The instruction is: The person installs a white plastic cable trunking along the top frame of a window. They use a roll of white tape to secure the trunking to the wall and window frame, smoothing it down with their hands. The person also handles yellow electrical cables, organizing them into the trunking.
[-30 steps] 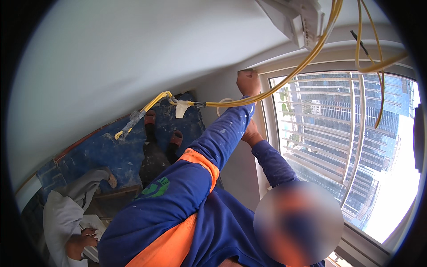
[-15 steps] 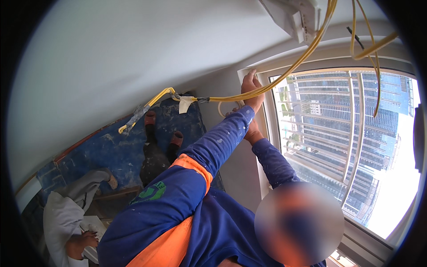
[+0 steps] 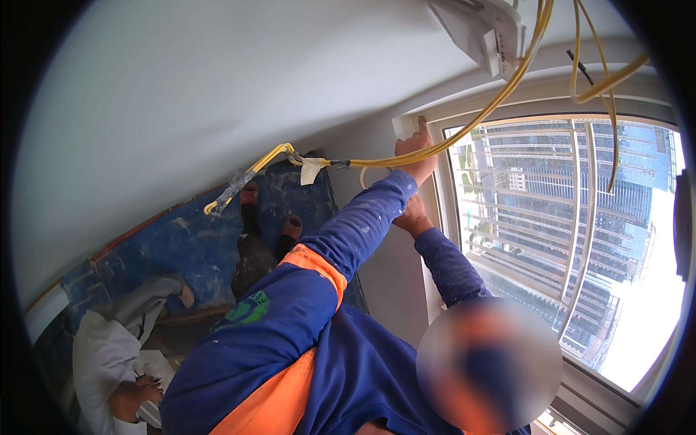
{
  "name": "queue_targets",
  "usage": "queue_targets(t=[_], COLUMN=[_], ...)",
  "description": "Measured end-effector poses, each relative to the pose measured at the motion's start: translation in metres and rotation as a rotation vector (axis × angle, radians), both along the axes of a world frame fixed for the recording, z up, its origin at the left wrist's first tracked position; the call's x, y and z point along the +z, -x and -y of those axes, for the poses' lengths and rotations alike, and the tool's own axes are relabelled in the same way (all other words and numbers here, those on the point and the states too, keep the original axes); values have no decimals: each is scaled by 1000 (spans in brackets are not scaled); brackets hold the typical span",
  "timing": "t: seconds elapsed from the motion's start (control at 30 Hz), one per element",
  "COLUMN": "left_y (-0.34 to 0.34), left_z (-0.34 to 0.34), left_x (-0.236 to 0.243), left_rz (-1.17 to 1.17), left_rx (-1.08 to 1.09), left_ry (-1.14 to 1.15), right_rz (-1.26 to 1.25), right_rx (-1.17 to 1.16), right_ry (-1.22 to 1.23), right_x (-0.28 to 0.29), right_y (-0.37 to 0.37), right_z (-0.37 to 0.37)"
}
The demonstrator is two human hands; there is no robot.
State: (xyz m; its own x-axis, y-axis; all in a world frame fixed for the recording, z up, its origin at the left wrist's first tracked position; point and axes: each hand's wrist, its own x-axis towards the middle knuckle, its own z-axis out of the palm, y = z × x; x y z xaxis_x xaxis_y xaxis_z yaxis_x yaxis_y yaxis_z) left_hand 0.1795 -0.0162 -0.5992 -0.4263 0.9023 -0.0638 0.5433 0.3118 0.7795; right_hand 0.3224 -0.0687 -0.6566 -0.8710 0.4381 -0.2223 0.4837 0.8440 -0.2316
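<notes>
Bundle of thin yellow cables [image 3: 523, 67] hanging past a white angular plastic fixture [image 3: 475, 32], bent end wrapped in greyish tape, a cream tape flap [image 3: 310, 171] partway along; thicker yellow cable [image 3: 612, 80] looping at upper right. Scuffed blue floor [image 3: 181, 246], reddish-brown strip [image 3: 145, 228] along its wall edge; near the floor's left end, a grey-clothed co-worker [image 3: 101, 355], hand at a white boxy object [image 3: 159, 362]. Beyond the glass, pale slatted grille [image 3: 593, 188], tall blue-grey buildings [image 3: 645, 156].

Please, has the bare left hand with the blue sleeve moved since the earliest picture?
Yes. Against the pale window frame, the bare left hand is now lower in the picture, with one finger extended upward.
</notes>
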Motion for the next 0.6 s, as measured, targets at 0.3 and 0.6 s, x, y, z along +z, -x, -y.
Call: queue_targets(t=[0.3,0.6], left_y=[8,5], left_z=[4,6], left_x=[-4,8], left_rz=[-80,100], left_rx=[-107,-72], left_ry=[38,-61], right_rz=[-10,31], right_rx=[157,70], right_ry=[-120,-116], right_x=[3,7], right_y=[9,10], right_z=[2,3])
